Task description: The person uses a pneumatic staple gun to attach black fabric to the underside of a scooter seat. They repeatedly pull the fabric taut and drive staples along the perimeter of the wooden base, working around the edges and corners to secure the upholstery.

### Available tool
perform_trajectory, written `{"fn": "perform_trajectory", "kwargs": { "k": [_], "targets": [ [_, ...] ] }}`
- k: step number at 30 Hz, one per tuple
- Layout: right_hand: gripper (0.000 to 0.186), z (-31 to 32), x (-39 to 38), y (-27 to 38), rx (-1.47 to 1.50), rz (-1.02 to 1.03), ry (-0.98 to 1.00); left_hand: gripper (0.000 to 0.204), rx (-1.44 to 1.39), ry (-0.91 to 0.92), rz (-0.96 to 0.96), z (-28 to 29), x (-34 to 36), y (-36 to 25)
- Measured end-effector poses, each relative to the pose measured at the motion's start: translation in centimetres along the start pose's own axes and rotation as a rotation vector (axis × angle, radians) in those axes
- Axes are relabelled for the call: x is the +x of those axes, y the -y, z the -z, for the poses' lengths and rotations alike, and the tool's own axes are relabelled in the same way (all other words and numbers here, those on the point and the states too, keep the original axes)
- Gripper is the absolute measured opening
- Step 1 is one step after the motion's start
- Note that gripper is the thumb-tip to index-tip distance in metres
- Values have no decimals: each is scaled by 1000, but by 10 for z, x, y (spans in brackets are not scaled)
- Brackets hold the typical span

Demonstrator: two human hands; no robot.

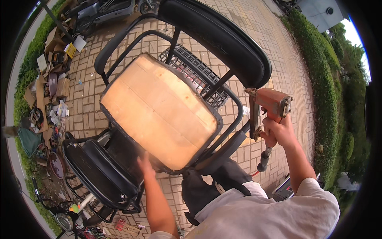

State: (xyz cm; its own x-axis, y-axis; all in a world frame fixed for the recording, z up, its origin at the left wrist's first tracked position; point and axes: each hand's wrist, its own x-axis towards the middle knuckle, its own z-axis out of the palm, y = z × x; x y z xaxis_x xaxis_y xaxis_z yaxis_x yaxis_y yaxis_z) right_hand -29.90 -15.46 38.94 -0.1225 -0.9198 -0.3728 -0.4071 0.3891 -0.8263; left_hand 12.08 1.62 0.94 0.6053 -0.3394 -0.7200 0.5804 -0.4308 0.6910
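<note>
My right hand (278,133) is closed round the grip of the orange pneumatic staple gun (268,105), held beside the frame. My left hand (145,164) lies flat, holding nothing, steadying the upturned tan plywood seat base (159,109) on the black tricycle frame (234,105). I judge the seat base stiff and bulky; best held by its edge.

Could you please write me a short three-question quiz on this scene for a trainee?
1. True or false: the right hand grips an orange pneumatic staple gun.
2. What does the left hand touch? A) the black backrest pad B) the near edge of the upturned seat cushion C) the wire basket
3. Fill in: the ground is paved with ____.

Key: 1 true; 2 B; 3 bricks.
</note>
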Motion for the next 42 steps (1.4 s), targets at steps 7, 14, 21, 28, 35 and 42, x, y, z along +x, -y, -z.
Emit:
{"fn": "perform_trajectory", "kwargs": {
  "k": [7,14,21,28,35,42],
  "targets": [
    [36,22,-29,-67,262,-112,-185,53,-27,267,225,-16,46,-21],
    [43,32,-20,-83,245,-179,-86,52,182,163,116,-14,54,-34],
    [36,35,4,-88,323,-184,-47,67,366,106,157,-22,45,-58],
    [33,30,15,-105,336,-175,7,52,63,53,202,-2,75,-56],
    [31,9,0,-92,302,-198,-69,60,-128,492,322,-19,40,-89],
    [26,-35,-25,-56,268,-173,-33,48,-130,358,104,-23,34,-91]
  ]
}}
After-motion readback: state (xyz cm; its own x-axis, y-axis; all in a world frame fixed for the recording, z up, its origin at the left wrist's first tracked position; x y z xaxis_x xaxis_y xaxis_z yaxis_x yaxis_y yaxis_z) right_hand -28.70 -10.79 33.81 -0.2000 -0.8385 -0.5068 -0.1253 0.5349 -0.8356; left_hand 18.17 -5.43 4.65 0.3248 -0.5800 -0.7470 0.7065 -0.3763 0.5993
